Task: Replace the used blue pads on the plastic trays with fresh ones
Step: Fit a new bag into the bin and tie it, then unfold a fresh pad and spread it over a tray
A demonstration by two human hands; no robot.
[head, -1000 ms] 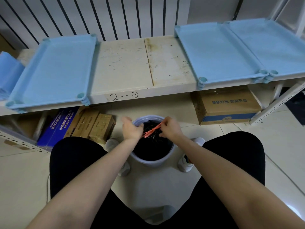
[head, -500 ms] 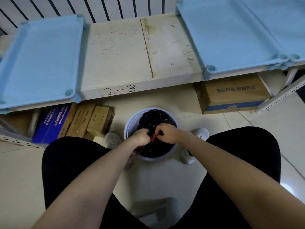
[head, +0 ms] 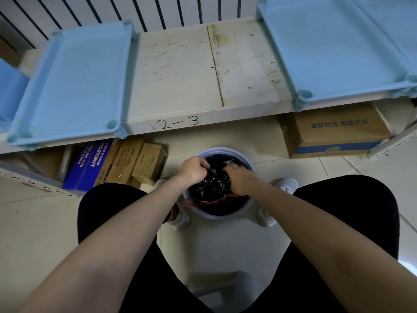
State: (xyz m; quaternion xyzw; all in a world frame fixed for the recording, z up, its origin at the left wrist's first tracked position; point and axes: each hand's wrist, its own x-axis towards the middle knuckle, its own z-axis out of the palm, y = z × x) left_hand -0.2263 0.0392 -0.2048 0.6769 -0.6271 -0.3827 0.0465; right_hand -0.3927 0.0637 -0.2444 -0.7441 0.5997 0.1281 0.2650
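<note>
Hands' grip closed, left hand [head: 193,170], right hand [head: 239,180], clutching black bag [head: 214,181]

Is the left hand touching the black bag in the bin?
Touching. The head view shows the left hand with its fingers curled into the crumpled top of the black bag, no gap between them, inside the bin.

pale tiled floor [head: 33,222], stained white shelf [head: 180,71], slatted wall [head: 158,12].

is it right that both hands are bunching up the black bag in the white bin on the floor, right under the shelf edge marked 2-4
Nearly. The head view shows the left hand and right hand gathering the black bag in the white bin on the floor, but the shelf edge is marked 2-3, not 2-4.
</note>
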